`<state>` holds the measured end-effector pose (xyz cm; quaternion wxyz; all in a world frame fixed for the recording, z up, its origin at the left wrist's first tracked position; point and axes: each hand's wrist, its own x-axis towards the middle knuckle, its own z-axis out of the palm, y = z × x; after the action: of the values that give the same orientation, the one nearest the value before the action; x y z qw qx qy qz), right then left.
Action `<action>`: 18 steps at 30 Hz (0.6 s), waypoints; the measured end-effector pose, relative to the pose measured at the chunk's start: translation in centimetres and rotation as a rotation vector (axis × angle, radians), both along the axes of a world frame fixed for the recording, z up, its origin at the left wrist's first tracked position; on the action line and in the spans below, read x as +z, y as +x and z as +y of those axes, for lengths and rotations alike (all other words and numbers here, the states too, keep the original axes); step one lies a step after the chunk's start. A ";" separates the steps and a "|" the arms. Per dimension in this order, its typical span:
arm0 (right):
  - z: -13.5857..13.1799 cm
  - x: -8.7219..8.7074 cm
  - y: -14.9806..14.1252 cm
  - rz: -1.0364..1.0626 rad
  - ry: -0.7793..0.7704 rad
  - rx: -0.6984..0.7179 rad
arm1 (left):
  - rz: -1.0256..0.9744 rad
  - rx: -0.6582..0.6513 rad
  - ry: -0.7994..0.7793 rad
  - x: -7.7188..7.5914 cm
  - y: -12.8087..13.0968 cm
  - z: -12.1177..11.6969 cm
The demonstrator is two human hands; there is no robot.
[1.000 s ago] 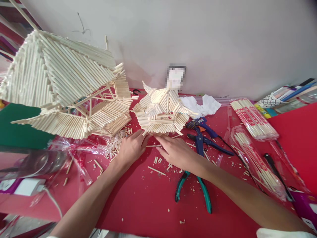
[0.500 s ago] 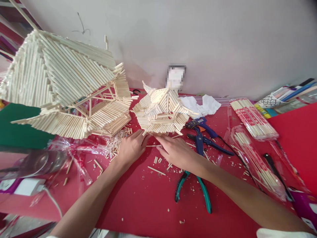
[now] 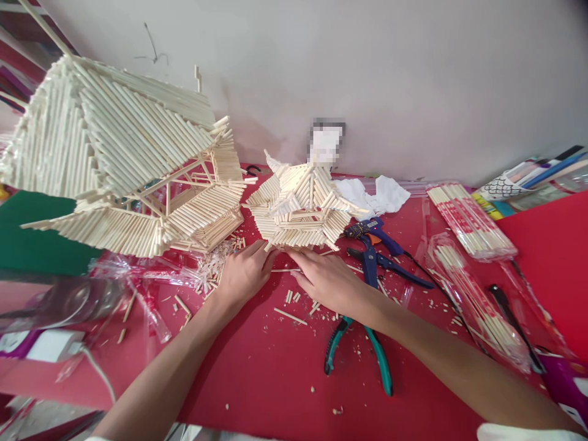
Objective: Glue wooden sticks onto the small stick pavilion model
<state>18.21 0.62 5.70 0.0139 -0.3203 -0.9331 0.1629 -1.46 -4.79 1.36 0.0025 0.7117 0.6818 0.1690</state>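
A small pagoda model (image 3: 301, 211) built of wooden sticks stands upright at the middle of the red table. My left hand (image 3: 245, 269) is at its front left lower edge, fingers curled in toward the base. Beside it, my right hand (image 3: 321, 275) grips the front lower edge, with the thumb apart from the fingers. The fingertips of both hands are hidden under the lower roof. A loose stick (image 3: 285, 270) lies between the hands. To the left stands a larger stick house model (image 3: 138, 135) with a broad sloping roof.
A blue glue gun (image 3: 379, 236), blue cutters (image 3: 370, 266) and green-handled pliers (image 3: 381, 361) lie at the right. Packs of sticks (image 3: 471, 220) are farther right. Cut stick pieces (image 3: 289, 315) and crumbs litter the red table (image 3: 275, 386). A phone-like object (image 3: 327, 144) leans on the wall.
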 end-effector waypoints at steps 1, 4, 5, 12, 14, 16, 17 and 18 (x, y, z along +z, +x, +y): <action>0.0 0.0 0.0 0.001 0.003 0.000 | -0.001 0.002 -0.007 0.0 0.0 0.0; 0.0 0.0 0.0 0.002 0.009 0.004 | 0.013 0.008 -0.019 0.1 0.0 0.0; 0.0 0.0 0.0 0.003 0.010 0.005 | 0.021 0.008 -0.018 0.1 0.0 0.0; 0.0 0.0 0.0 0.017 0.006 0.002 | 0.021 0.006 -0.007 0.0 0.0 0.0; -0.1 0.0 0.0 0.019 0.001 0.002 | 0.014 0.010 -0.013 0.1 0.0 0.0; -0.1 0.1 0.0 0.019 -0.009 0.003 | 0.002 0.014 -0.026 0.2 0.0 0.0; -0.1 0.1 0.1 0.019 -0.014 0.004 | -0.004 0.014 -0.034 0.2 0.1 0.0; 0.0 0.2 0.1 0.019 -0.018 0.004 | -0.007 0.014 -0.040 0.2 0.1 0.0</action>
<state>18.28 0.58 5.87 0.0197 -0.3171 -0.9320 0.1744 -1.40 -4.79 1.61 0.0179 0.7060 0.6902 0.1580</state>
